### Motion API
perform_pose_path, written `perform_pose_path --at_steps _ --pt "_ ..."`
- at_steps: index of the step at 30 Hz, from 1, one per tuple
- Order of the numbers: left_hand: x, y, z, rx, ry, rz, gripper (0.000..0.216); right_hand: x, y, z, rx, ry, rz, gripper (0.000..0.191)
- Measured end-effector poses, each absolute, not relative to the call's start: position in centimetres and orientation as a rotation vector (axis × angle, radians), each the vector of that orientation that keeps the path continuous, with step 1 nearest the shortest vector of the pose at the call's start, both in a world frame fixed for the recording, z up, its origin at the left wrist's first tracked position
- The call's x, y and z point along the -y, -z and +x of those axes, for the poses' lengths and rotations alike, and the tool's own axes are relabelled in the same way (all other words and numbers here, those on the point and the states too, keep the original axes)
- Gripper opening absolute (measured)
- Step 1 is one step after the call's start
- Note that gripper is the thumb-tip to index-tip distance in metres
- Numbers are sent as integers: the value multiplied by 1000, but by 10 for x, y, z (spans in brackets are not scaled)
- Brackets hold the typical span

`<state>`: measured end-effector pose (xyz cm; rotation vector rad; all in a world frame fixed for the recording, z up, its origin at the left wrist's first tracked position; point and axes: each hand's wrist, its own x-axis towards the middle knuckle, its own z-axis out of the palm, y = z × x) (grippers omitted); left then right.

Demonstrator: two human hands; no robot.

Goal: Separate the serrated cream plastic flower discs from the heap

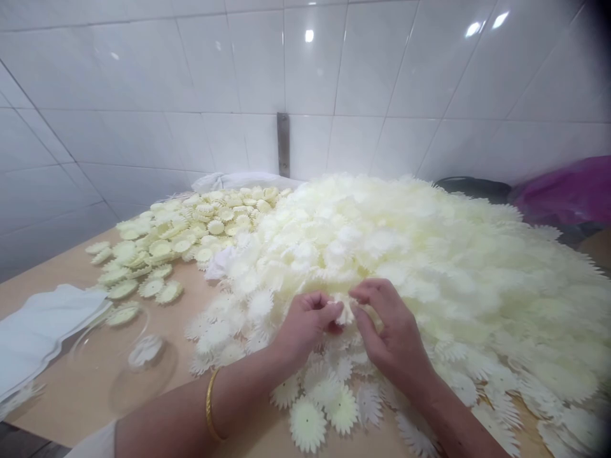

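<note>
My left hand (pixel 303 327) pinches a small pale-cream flower disc (pixel 344 310) with a notched edge between thumb and bent fingers. At the disc's right edge, the thumb and forefinger of my right hand (pixel 389 324) come close together and appear to pinch it. Part of the disc is hidden behind the fingers. Around and beneath both hands spreads a large heap of loose cream petal discs (pixel 405 242). Just below the hands, several single discs (pixel 308 423) lie flat, some with a small centre hole showing.
Thicker, stacked flower discs (pixel 181 245) are piled at the left on the brown tabletop (pixel 191 318). Nearer are a clear round dish holding a whitish lump (pixel 146 351) and a white cloth (pixel 42 331). A tiled wall (pixel 191 63) stands behind; purple plastic (pixel 568 187) lies at right.
</note>
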<state>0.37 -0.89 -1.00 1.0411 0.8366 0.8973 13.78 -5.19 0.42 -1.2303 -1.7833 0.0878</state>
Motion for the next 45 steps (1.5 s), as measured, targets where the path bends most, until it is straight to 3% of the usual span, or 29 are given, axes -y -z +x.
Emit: perform_pose_path --at_steps 7,14,20,29,39,45 --pt "7 14 4 -870 -925 971 34 53 -7 140 1804 -294 -1223 7" --pt "8 11 3 -871 -935 954 38 53 -7 138 1864 -178 -1186 17" --pt "9 13 3 -888 -936 976 37 51 -3 139 1901 -155 -1225 12" --pt "8 15 4 -778 -940 953 37 50 -4 140 1857 -349 -1234 9" --pt "9 9 3 -765 -926 965 38 51 -10 140 1752 -494 -1249 21" --pt "11 8 3 -727 -927 1006 34 50 -8 140 1741 -558 -1277 11"
